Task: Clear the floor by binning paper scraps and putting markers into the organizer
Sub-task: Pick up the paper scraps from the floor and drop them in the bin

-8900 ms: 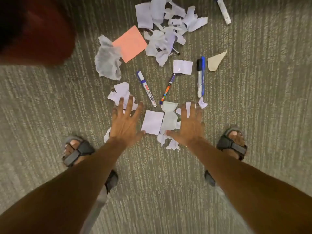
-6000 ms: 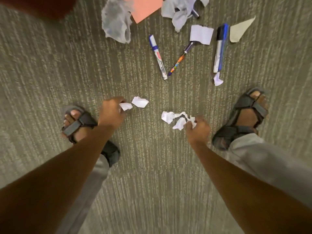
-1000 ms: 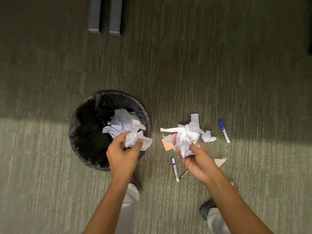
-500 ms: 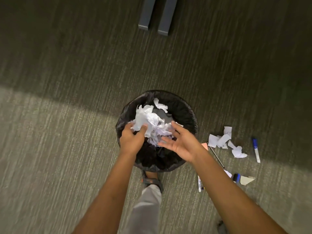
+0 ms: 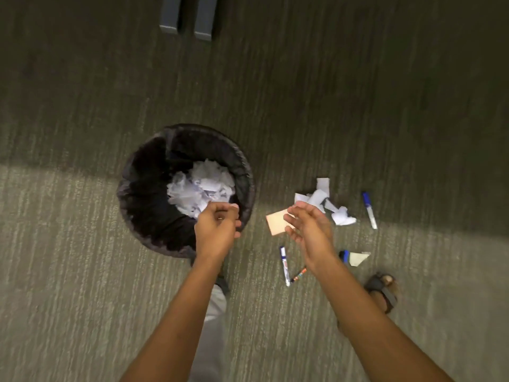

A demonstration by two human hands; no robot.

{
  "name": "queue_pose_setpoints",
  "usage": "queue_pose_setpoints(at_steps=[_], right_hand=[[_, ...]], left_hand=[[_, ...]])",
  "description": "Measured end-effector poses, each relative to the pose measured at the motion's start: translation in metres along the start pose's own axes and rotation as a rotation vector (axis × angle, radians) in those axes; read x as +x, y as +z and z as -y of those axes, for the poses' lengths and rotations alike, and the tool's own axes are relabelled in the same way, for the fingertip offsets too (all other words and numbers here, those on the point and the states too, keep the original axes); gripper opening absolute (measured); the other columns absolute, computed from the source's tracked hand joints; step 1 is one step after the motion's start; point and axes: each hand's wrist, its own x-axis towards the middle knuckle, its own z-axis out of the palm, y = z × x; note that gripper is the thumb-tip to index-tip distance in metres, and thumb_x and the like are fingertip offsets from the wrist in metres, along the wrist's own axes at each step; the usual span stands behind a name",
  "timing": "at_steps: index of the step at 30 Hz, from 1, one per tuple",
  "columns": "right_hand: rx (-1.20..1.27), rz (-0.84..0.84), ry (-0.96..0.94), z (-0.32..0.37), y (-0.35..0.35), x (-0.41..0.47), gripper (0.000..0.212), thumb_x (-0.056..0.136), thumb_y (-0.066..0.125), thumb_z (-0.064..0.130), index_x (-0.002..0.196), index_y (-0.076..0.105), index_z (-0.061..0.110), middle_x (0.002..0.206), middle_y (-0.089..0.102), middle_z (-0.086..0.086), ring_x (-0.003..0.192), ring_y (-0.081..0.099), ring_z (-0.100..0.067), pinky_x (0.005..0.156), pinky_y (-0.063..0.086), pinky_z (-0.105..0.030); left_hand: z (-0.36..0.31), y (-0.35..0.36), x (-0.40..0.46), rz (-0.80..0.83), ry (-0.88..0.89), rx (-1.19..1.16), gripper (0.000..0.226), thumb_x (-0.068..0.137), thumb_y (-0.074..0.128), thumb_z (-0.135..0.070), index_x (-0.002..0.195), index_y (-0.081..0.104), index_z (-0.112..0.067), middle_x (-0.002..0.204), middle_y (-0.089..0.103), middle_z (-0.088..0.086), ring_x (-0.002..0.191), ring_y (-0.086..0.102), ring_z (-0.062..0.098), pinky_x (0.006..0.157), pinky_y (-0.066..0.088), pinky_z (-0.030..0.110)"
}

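A round black-lined bin (image 5: 137,172) stands on the carpet with crumpled white paper (image 5: 202,187) lying inside it. My left hand (image 5: 217,227) hovers over the bin's near rim, fingers curled, nothing visible in it. My right hand (image 5: 308,230) is to the right of the bin, fingers apart and empty. On the floor behind it lie a pink note (image 5: 276,223) and white paper scraps (image 5: 327,202). Markers lie around: a blue-capped one (image 5: 369,209) at the right, another (image 5: 284,264) near my wrist, a thin orange pen (image 5: 298,274), and a black-and-blue one (image 5: 344,255) partly hidden by my forearm.
A beige paper scrap (image 5: 358,259) lies beside the black-and-blue marker. Two grey furniture legs (image 5: 187,15) stand at the top of the view. My right sandalled foot (image 5: 384,290) is planted at the right. No organizer is in view.
Both hands have let go of the crumpled paper, which now lies in the bin. My right hand has drawn back to the right of the bin; my left stays over the rim.
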Motion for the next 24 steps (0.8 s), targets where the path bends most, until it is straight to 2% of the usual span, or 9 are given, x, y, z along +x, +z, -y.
queue_pose_setpoints(at_steps=[2, 6, 9, 10, 12, 15, 18, 21, 24], right_hand=[[-0.049, -0.085, -0.035, -0.003, -0.054, 0.012, 0.014, 0.089, 0.061, 0.003, 0.092, 0.061, 0.016, 0.082, 0.067, -0.003, 0.070, 0.065, -0.012, 0.056, 0.047, -0.023], [-0.189, -0.297, -0.028, -0.028, -0.168, 0.050, 0.021, 0.086, 0.063, -0.002, 0.082, 0.059, 0.018, 0.069, 0.063, -0.006, 0.051, 0.062, -0.007, 0.044, 0.048, -0.020], [-0.368, -0.439, -0.008, -0.061, -0.238, 0.092, 0.017, 0.080, 0.072, 0.008, 0.080, 0.061, 0.021, 0.082, 0.071, -0.010, 0.071, 0.066, -0.022, 0.068, 0.054, -0.033], [-0.456, -0.471, -0.002, -0.070, -0.254, 0.102, 0.015, 0.080, 0.074, 0.013, 0.086, 0.064, 0.021, 0.093, 0.072, -0.007, 0.079, 0.064, -0.021, 0.074, 0.050, -0.029], [-0.616, -0.511, 0.014, -0.084, -0.279, 0.127, 0.028, 0.083, 0.074, 0.020, 0.108, 0.064, 0.014, 0.108, 0.067, -0.005, 0.093, 0.060, -0.020, 0.073, 0.036, -0.016], [-0.765, -0.538, 0.036, -0.106, -0.305, 0.175, 0.051, 0.085, 0.072, 0.035, 0.128, 0.056, 0.013, 0.124, 0.060, -0.006, 0.117, 0.056, -0.028, 0.085, 0.039, -0.026], [-0.769, -0.547, 0.007, -0.132, -0.314, 0.224, 0.068, 0.077, 0.075, 0.047, 0.129, 0.051, 0.010, 0.128, 0.058, -0.014, 0.118, 0.056, -0.036, 0.094, 0.046, -0.038], [-0.812, -0.585, -0.069, -0.145, -0.315, 0.254, 0.059, 0.079, 0.075, 0.042, 0.122, 0.055, 0.008, 0.120, 0.064, -0.017, 0.112, 0.060, -0.035, 0.090, 0.048, -0.039], [-0.837, -0.573, -0.174, -0.146, -0.318, 0.264, 0.038, 0.081, 0.075, 0.032, 0.109, 0.062, 0.011, 0.106, 0.069, -0.017, 0.101, 0.065, -0.035, 0.087, 0.053, -0.040]], left_hand=[[0.016, 0.047, -0.019, 0.081, 0.064, 0.091, 0.008, 0.089, 0.062, -0.013, 0.082, 0.062, -0.016, 0.072, 0.066, 0.007, 0.068, 0.065, 0.021, 0.065, 0.056, 0.040], [0.071, 0.132, -0.031, 0.177, 0.182, 0.337, 0.007, 0.081, 0.066, -0.006, 0.081, 0.062, -0.012, 0.068, 0.062, -0.001, 0.060, 0.057, 0.011, 0.064, 0.049, 0.027], [0.126, 0.172, -0.010, 0.184, 0.250, 0.544, 0.011, 0.077, 0.069, -0.009, 0.086, 0.063, -0.009, 0.079, 0.068, 0.007, 0.069, 0.062, 0.020, 0.071, 0.051, 0.032], [0.147, 0.182, 0.003, 0.191, 0.256, 0.604, 0.013, 0.076, 0.069, -0.012, 0.087, 0.062, -0.011, 0.082, 0.068, 0.009, 0.073, 0.063, 0.024, 0.072, 0.053, 0.035], [0.185, 0.198, 0.032, 0.219, 0.268, 0.753, 0.016, 0.074, 0.067, -0.020, 0.088, 0.059, -0.019, 0.087, 0.068, 0.009, 0.078, 0.066, 0.029, 0.074, 0.054, 0.039], [0.226, 0.224, 0.059, 0.332, 0.347, 0.972, 0.022, 0.074, 0.067, -0.024, 0.092, 0.054, -0.023, 0.095, 0.065, 0.010, 0.083, 0.064, 0.035, 0.075, 0.055, 0.043], [0.251, 0.255, 0.067, 0.452, 0.536, 1.145, 0.034, 0.081, 0.067, -0.023, 0.110, 0.055, -0.012, 0.113, 0.059, 0.013, 0.100, 0.059, 0.037, 0.080, 0.050, 0.044], [0.268, 0.290, 0.068, 0.500, 0.742, 1.169, 0.039, 0.084, 0.065, -0.027, 0.118, 0.055, -0.011, 0.117, 0.057, 0.014, 0.108, 0.055, 0.034, 0.082, 0.048, 0.044], [0.283, 0.313, 0.068, 0.490, 0.800, 1.271, 0.045, 0.085, 0.066, -0.024, 0.126, 0.052, -0.015, 0.127, 0.052, 0.009, 0.116, 0.049, 0.029, 0.088, 0.050, 0.044]])
